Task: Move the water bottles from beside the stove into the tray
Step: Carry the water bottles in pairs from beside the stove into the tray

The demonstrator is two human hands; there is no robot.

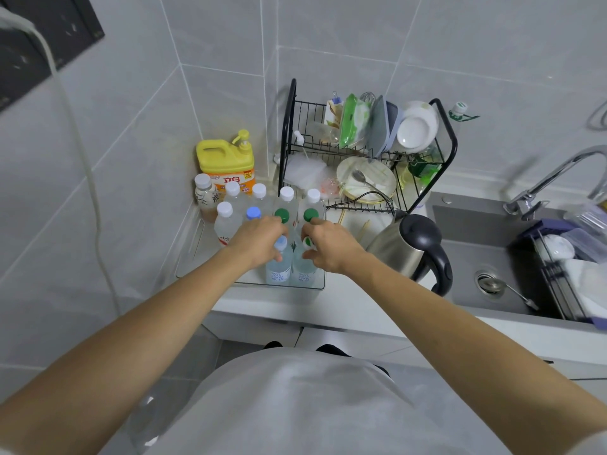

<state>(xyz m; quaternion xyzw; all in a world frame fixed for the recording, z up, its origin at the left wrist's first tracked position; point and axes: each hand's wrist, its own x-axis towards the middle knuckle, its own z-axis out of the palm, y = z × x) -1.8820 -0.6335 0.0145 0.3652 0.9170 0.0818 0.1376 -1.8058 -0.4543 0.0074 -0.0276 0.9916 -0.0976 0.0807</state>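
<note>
Both bare arms reached forward and down from the bottom corners, converging over a clear tray [312, 285] on the white counter [345, 300] in the tiled corner. The left hand [259, 243] lay knuckles up, its fingers curled around the neck of a blue-capped bottle [279, 264] at the tray's front edge, the thumb showing below the pale cap. The right hand [331, 246] mirrored it just beside, fingers and thumb pinching the top of a green-capped bottle [303, 267] that stood touching the first. Both bottles were upright inside the tray.

Behind the hands, more water bottles [259, 200] stood upright in rows in the tray: several with white caps, 1 with a blue cap and 2 with green caps. A yellow detergent jug [226, 162] stood against the wall behind them. A black wire dish rack [368, 149] holding plates stood to the right, with a steel kettle [410, 247] in front of it near the right forearm, and beyond that a grey sink [476, 254] with a faucet [555, 178].
</note>
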